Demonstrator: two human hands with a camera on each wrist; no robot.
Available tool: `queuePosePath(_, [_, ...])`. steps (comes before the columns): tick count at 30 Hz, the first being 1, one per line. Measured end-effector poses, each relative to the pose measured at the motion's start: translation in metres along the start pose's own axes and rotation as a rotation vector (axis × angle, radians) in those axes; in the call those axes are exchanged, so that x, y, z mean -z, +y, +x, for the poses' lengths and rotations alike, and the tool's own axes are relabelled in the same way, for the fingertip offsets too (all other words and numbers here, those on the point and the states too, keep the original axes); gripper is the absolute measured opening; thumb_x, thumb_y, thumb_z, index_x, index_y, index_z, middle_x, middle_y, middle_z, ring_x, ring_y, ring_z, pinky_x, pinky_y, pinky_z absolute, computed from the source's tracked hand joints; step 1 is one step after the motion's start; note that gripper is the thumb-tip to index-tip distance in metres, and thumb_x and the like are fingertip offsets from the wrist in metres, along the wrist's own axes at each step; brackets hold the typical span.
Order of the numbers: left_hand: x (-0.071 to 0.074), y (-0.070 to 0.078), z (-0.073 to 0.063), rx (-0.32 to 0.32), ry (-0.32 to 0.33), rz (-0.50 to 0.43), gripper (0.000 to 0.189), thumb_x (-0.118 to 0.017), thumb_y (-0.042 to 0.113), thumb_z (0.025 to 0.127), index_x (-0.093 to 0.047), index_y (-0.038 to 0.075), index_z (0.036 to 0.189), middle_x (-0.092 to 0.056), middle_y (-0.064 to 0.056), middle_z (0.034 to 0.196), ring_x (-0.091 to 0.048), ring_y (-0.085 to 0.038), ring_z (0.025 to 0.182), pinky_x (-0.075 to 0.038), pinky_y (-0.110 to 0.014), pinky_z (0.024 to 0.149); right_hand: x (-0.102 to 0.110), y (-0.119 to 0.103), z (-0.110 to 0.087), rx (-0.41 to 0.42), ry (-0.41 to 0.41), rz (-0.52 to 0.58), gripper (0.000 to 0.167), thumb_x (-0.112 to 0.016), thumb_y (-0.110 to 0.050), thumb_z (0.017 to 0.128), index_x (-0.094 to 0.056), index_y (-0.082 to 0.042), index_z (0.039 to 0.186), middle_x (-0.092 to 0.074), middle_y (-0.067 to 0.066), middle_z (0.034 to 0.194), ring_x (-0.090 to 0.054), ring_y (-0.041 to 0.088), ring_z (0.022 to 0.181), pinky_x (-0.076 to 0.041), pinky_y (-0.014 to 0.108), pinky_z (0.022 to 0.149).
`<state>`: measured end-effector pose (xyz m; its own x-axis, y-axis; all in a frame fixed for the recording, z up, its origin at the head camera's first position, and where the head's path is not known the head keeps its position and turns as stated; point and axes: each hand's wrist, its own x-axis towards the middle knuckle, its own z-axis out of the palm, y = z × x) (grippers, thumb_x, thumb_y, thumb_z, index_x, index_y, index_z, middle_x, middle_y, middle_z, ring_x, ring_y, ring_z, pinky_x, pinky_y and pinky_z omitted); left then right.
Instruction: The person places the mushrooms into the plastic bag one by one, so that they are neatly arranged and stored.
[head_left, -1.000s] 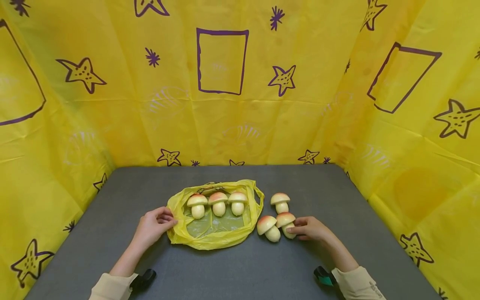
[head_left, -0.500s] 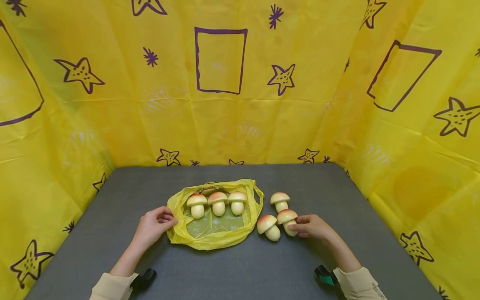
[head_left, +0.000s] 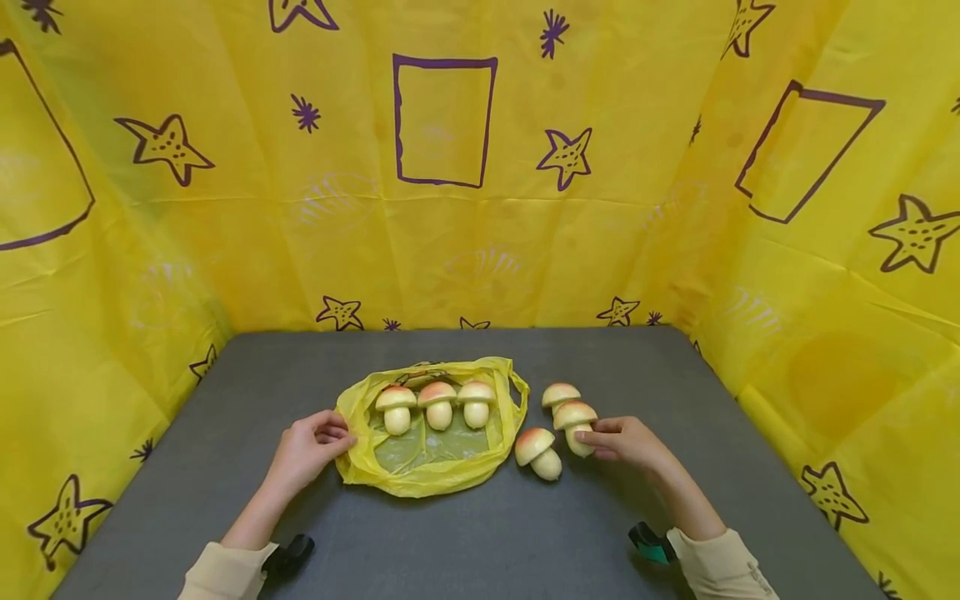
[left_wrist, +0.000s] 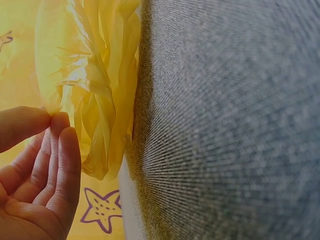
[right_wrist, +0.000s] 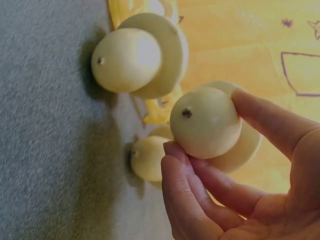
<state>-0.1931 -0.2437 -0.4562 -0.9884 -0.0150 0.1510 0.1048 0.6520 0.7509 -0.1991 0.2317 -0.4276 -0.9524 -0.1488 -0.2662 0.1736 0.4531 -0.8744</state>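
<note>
Both hands pinch something, thumb against fingers: the left hand (head_left: 307, 452) has the left edge of a yellow plastic bag (head_left: 420, 485), spread open on the grey table (head_left: 465, 550), and the right hand (head_left: 633, 446) holds a mushroom (head_left: 575, 413) by its stem, just above the table. Three mushrooms (head_left: 437, 395) lie in a row inside the bag; two loose mushrooms (head_left: 535, 447) rest to its right.

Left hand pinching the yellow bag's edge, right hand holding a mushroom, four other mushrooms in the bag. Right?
Not four: the head view shows three mushrooms in the yellow bag. The rest is right: left hand pinching its edge, right hand holding another mushroom.
</note>
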Motion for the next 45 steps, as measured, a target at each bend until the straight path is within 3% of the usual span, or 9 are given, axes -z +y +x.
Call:
queuePosePath(6, [0.001, 0.003, -0.001, -0.011, 0.0, -0.003, 0.025, -0.078, 0.021, 0.079, -0.065, 0.005, 0.093, -0.068, -0.004, 0.083, -0.062, -0.008, 0.071, -0.05, -0.019, 0.063, -0.001, -0.01, -0.001, 0.026, 0.004, 0.015, 0.052, -0.07, -0.029, 0.085, -0.059, 0.011, 0.116, -0.067, 0.013, 0.107, -0.068, 0.022, 0.094, -0.054, 0.037, 0.084])
queuePosePath(16, [0.001, 0.005, -0.001, -0.001, 0.0, 0.0, 0.024, -0.078, 0.02, 0.079, -0.065, 0.005, 0.093, -0.068, -0.004, 0.083, -0.062, -0.008, 0.071, -0.049, -0.019, 0.062, -0.011, -0.024, 0.004, 0.057, -0.009, 0.033, 0.052, -0.069, -0.032, 0.086, -0.06, 0.008, 0.118, -0.067, 0.013, 0.109, -0.067, 0.02, 0.097, -0.052, 0.038, 0.088])
queuePosePath(22, [0.001, 0.005, 0.0, -0.011, 0.003, 0.0, 0.024, -0.078, 0.02, 0.079, -0.066, 0.004, 0.093, -0.068, -0.005, 0.083, -0.062, -0.008, 0.071, -0.049, -0.019, 0.062, -0.02, -0.033, 0.009, 0.072, -0.029, 0.049, 0.047, -0.07, -0.032, 0.085, -0.064, 0.007, 0.111, -0.065, 0.012, 0.111, -0.067, 0.017, 0.096, -0.053, 0.034, 0.086])
queuePosePath(30, [0.002, 0.007, 0.0, -0.012, -0.005, -0.005, 0.024, -0.077, 0.02, 0.079, -0.065, 0.004, 0.094, -0.068, -0.005, 0.084, -0.062, -0.009, 0.071, -0.049, -0.019, 0.062, -0.031, -0.044, 0.015, 0.079, -0.047, 0.095, 0.04, -0.072, -0.03, 0.084, -0.065, 0.004, 0.104, -0.065, 0.003, 0.095, -0.066, 0.013, 0.09, -0.051, 0.041, 0.09])
queuePosePath(45, [0.001, 0.004, -0.001, -0.01, 0.0, -0.009, 0.025, -0.077, 0.02, 0.079, -0.065, 0.004, 0.094, -0.068, -0.005, 0.084, -0.062, -0.009, 0.071, -0.05, -0.019, 0.062, -0.055, -0.061, 0.028, 0.093, -0.075, 0.076, 0.053, -0.073, -0.03, 0.083, -0.061, 0.009, 0.116, -0.061, 0.024, 0.12, -0.067, 0.027, 0.099, -0.053, 0.038, 0.085])
